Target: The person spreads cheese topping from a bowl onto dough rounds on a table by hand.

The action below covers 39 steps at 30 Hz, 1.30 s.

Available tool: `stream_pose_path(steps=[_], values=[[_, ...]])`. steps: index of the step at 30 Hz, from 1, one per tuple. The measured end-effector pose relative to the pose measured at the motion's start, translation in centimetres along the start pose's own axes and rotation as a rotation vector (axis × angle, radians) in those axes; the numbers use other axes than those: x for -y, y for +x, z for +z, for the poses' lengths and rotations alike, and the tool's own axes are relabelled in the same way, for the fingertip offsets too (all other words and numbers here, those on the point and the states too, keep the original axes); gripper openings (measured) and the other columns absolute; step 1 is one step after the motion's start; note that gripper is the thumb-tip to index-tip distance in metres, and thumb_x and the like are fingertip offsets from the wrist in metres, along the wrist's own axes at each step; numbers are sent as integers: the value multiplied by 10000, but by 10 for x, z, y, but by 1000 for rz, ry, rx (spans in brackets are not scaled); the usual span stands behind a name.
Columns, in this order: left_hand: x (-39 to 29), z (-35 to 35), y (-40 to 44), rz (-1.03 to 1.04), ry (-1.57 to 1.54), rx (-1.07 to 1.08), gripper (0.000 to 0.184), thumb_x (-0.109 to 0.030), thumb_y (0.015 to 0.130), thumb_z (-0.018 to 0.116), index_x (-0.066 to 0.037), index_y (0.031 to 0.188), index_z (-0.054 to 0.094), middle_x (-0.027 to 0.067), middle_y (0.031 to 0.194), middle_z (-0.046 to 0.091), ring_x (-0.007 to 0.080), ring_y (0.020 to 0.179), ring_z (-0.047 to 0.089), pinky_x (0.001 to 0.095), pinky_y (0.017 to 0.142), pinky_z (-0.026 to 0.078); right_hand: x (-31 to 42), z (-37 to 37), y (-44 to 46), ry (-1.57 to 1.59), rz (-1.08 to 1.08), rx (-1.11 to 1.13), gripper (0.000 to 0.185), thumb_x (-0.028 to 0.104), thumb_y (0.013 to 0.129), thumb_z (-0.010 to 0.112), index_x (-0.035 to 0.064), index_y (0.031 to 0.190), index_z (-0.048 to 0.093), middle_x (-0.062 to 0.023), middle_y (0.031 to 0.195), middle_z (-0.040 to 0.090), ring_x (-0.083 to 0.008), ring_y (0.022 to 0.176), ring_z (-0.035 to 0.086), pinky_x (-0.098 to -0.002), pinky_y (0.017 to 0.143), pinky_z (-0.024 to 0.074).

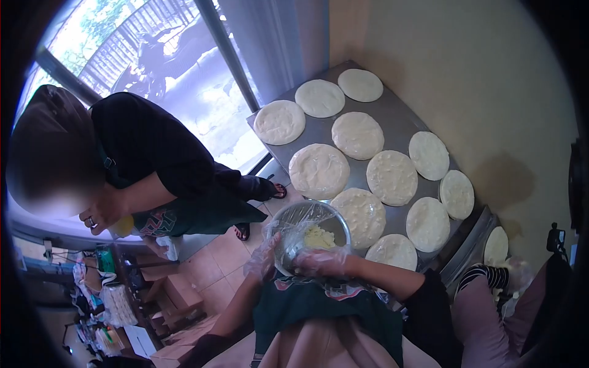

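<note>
A metal bowl point(345, 228) is held against the front of my dark green apron, with clear plastic film point(307, 214) over part of its opening. Pale yellow, crumbly stuff point(320, 237) lies inside it. My left hand point(265, 254), in a clear plastic glove, closes on the bowl's left rim. My right hand point(319, 260), gloved too, reaches over the near rim into the bowl; its fingers are mostly hidden. Just beyond the bowl, a flat round of pale dough point(358, 218) with a lumpy top lies on the metal table point(399, 113).
Several more dough rounds point(319, 170) cover the table. A person point(153, 153) in dark clothes stands at left, hand raised. Another person's gloved hand point(520, 275) is at far right near a dough round point(496, 245). Cardboard boxes point(175, 294) and a cluttered shelf stand lower left.
</note>
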State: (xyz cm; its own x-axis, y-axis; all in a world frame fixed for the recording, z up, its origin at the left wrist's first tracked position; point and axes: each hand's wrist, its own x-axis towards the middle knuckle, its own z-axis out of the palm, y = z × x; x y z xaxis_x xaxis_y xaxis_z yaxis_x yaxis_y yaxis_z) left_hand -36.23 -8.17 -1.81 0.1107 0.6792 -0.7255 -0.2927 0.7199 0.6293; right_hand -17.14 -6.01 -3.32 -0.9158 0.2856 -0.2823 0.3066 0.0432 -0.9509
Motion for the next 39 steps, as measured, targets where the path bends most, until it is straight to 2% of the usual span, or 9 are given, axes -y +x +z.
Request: stream_pose_path(steps=[4,9,15,17,25,28,32,36,39], values=[[36,-18,25,85,-53,34,604,-425,837,525,-7,1248,377,108,1160,478,221,1029,480,337,907,388,24,-1,-13,-410,-19,29,297,207,811,429,34,1027,539,-168,943,559,-315,917,536,-381,803,411],[15,-1,23,-4,-122,88,601,-404,822,561,-16,1245,382,111,1190,459,219,1044,465,356,936,365,17,-6,-8,-283,90,-69,295,233,845,434,25,1019,550,-201,908,575,-335,883,553,-399,790,412],[6,3,20,57,-51,-37,664,-494,826,509,-28,1275,358,88,1161,465,206,1036,456,333,902,378,12,-6,-9,-286,-227,-285,281,210,855,444,6,1004,569,-211,887,582,-345,850,567,-379,791,433],[0,4,20,52,52,-144,582,-428,834,533,-15,1226,413,92,1090,516,192,950,507,330,855,420,24,-14,-1,-98,43,-187,275,191,853,498,21,1058,566,-153,972,593,-251,904,570,-318,807,426],[-31,9,43,222,-85,-157,621,-408,836,538,-24,1279,334,105,1169,464,215,1018,478,332,870,397,6,-75,12,1240,36,-285,377,177,845,557,0,1164,465,-109,1063,552,-155,969,540,-275,821,449],[-42,-3,53,246,-181,-208,632,-408,823,555,-17,1271,341,113,1174,461,223,1020,478,336,866,397,-10,-121,14,1188,-96,-393,318,145,844,549,17,1129,490,-88,1014,572,-149,881,576,-275,792,479],[-34,-58,86,264,121,-415,493,-395,896,418,26,1146,480,76,1044,544,143,894,512,263,779,419,-52,-180,15,945,99,-828,317,91,798,595,-8,1086,504,-94,921,594,-148,766,593,-248,734,498],[-53,-75,83,564,49,-387,434,-338,915,398,40,1096,507,57,940,567,128,825,519,242,760,418,-95,-216,28,796,176,-1059,246,45,782,596,-23,1014,554,-82,879,605,-135,723,593,-230,680,509],[-44,-119,100,441,-92,-429,404,-316,919,393,21,1125,478,67,992,566,142,868,538,257,793,424,-118,-235,47,541,262,-1150,161,13,771,586,-28,926,597,-65,841,613,-118,683,587,-213,624,509]])
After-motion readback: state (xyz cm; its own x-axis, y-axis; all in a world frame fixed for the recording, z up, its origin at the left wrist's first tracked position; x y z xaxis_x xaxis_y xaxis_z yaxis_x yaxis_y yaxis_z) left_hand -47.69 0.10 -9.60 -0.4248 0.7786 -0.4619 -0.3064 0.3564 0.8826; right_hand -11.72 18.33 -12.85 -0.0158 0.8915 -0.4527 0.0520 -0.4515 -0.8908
